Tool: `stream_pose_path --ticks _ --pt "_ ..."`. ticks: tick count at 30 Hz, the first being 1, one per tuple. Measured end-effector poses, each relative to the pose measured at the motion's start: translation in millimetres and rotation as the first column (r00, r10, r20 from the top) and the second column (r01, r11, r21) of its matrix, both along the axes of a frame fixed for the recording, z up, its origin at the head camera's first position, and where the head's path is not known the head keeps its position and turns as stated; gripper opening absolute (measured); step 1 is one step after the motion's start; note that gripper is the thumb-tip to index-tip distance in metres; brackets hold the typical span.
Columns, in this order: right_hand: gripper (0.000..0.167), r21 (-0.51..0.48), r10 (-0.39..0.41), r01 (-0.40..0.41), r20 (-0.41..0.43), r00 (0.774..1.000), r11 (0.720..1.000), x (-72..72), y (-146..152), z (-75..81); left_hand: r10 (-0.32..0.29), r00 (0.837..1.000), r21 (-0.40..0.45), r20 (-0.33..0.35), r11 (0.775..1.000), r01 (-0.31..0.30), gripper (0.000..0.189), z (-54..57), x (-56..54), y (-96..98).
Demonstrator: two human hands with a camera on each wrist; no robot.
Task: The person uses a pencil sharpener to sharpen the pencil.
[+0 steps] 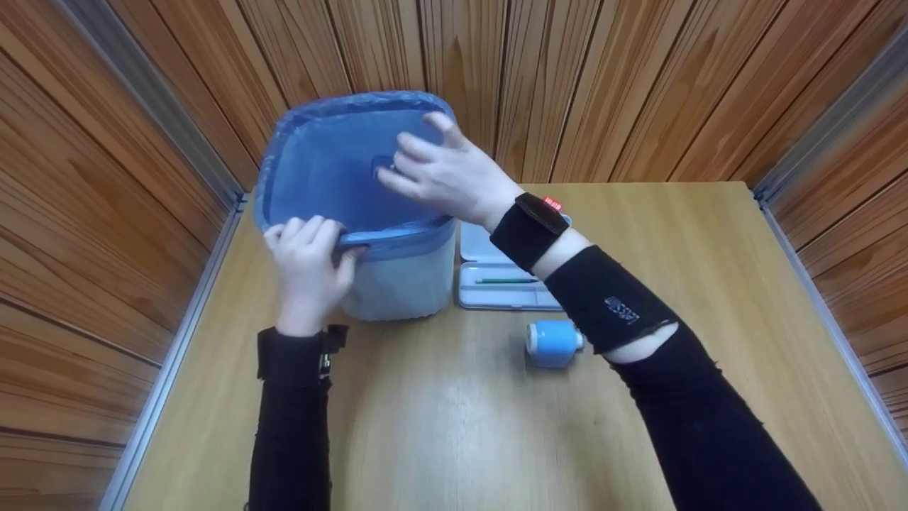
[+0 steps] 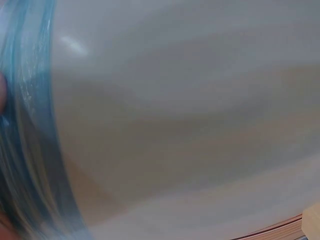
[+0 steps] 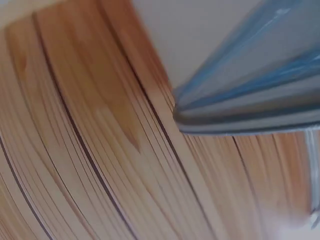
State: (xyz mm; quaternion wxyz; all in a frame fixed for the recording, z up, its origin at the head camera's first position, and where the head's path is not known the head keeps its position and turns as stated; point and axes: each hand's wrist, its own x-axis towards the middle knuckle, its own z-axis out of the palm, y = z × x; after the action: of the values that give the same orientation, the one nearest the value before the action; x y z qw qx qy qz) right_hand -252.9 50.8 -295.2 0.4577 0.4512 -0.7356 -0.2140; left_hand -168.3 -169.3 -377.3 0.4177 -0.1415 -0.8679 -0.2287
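A whitish bin (image 1: pixel 401 287) stands at the back left, tilted toward me, with a blue plastic bag (image 1: pixel 312 152) lining it and folded over its rim. My left hand (image 1: pixel 305 255) grips the near rim, fingers over the edge and thumb outside. Over the bin's mouth, my right hand (image 1: pixel 461 174) is held with its fingers spread and slightly bent. A small dark blue thing (image 1: pixel 381 166) shows right by its fingertips; I cannot tell if they touch it. The left wrist view is filled by the bin's wall (image 2: pixel 175 125) and the bag's folded edge (image 2: pixel 35 100).
Right of the bin lies an open light blue pencil case (image 1: pixel 511 298) with a green pencil (image 1: pixel 500 281) in it, partly behind my right forearm. A bright blue cylinder with white ends (image 1: pixel 557 344) lies nearer on the table. Wooden walls (image 1: pixel 553 85) enclose the back and sides.
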Motion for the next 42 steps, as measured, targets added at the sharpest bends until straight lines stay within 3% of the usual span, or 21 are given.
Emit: stream_pose_path --ticks 3,8,11,13,14,15,16,18,19,21,22,23,25,27,29,33,36,38,40,42 --pt "0.05 0.104 0.039 -0.027 -0.111 0.993 0.994 -0.5 5 3.2 -0.005 1.0 -0.002 -0.003 1.0 0.005 0.025 0.6 -0.9 1.3" --pt "0.049 0.087 0.048 -0.036 -0.137 0.989 0.996 -2.1 14 2.2 -0.013 1.0 0.004 -0.005 1.0 0.013 0.026 1.1 -1.3 1.0" --pt "0.043 -0.056 0.059 -0.06 -0.028 0.998 0.997 -4.3 18 -0.4 -0.013 1.0 0.013 -0.011 1.0 0.013 0.027 1.0 -0.8 0.7" --pt "0.042 -0.225 0.079 -0.038 0.176 0.981 0.974 -4.5 23 -1.9 -0.013 1.0 0.021 -0.014 1.0 0.014 0.026 0.7 -0.9 1.1" --pt "0.042 -0.327 0.11 -0.004 0.304 0.946 0.945 -4.0 26 -2.4 -0.013 1.0 0.021 -0.014 1.0 0.013 0.026 0.6 -1.1 1.4" --pt "0.043 -0.428 0.148 0.057 0.432 0.89 0.902 -2.8 31 -2.8 -0.014 1.0 0.021 -0.013 1.0 0.014 0.026 0.6 -1.5 2.1" --pt "0.047 -0.509 0.19 0.143 0.545 0.816 0.849 -1.1 37 -3.5 -0.015 1.0 0.02 -0.011 1.0 0.015 0.025 0.6 -1.9 2.9" --pt "0.058 -0.602 0.291 0.342 0.712 0.639 0.722 4.0 52 -6.4 -0.02 1.0 0.016 -0.003 1.0 0.02 0.025 0.6 -2.7 4.3" --pt "0.061 -0.62 0.348 0.431 0.755 0.556 0.656 6.7 61 -9.1 -0.022 1.0 0.012 0.001 1.0 0.022 0.025 0.7 -2.9 4.8" --pt "0.063 -0.63 0.461 0.561 0.776 0.43 0.538 12.2 79 -17.5 -0.026 1.0 0.002 0.011 1.0 0.026 0.025 0.6 -3.3 5.8" --pt "0.062 -0.628 0.513 0.607 0.768 0.384 0.487 15.6 89 -22.8 -0.028 0.999 -0.005 0.016 1.0 0.028 0.026 0.5 -3.5 6.2" --pt "0.062 -0.627 0.557 0.641 0.753 0.351 0.443 19.2 100 -28.5 -0.031 0.999 -0.013 0.022 0.999 0.031 0.026 0.3 -3.6 6.5" --pt "0.061 -0.622 0.621 0.684 0.72 0.308 0.381 27.7 119 -40.4 -0.036 0.999 -0.025 0.031 0.999 0.037 0.028 0.0 -3.8 6.7" --pt "0.06 -0.608 0.657 0.713 0.702 0.276 0.35 37.9 137 -52.4 -0.044 0.998 -0.03 0.042 0.999 0.045 0.033 -0.7 -3.8 6.5" --pt "0.061 -0.583 0.667 0.732 0.705 0.24 0.352 48.1 151 -65.2 -0.053 0.997 -0.024 0.055 0.998 0.055 0.04 -1.5 -3.3 5.3" --pt "0.061 -0.526 0.659 0.759 0.732 0.173 0.384 66.4 169 -93.4 -0.055 0.997 -0.006 0.053 0.998 0.056 0.056 -3.1 -2.0 2.6" --pt "0.061 -0.496 0.655 0.776 0.742 0.146 0.389 78.9 172 -114.7 -0.014 0.998 0.026 -0.063 1.0 0.016 0.063 -7.0 1.9 7.5" --pt "0.061 -0.482 0.651 0.781 0.748 0.131 0.397 87.7 172 -127.5 0.001 0.982 0.065 -0.191 0.998 0.012 0.061 -11.8 7.7 17.8" --pt "0.062 -0.473 0.657 0.783 0.746 0.111 0.405 95.7 171 -138.6 -0.019 0.954 0.097 -0.3 0.994 0.05 0.05 -18.9 16.2 34.7" --pt "0.062 -0.468 0.661 0.779 0.745 0.093 0.418 102.2 170 -148.2 -0.098 0.939 0.075 -0.329 0.989 0.13 0.044 -28.5 25.9 54.4"
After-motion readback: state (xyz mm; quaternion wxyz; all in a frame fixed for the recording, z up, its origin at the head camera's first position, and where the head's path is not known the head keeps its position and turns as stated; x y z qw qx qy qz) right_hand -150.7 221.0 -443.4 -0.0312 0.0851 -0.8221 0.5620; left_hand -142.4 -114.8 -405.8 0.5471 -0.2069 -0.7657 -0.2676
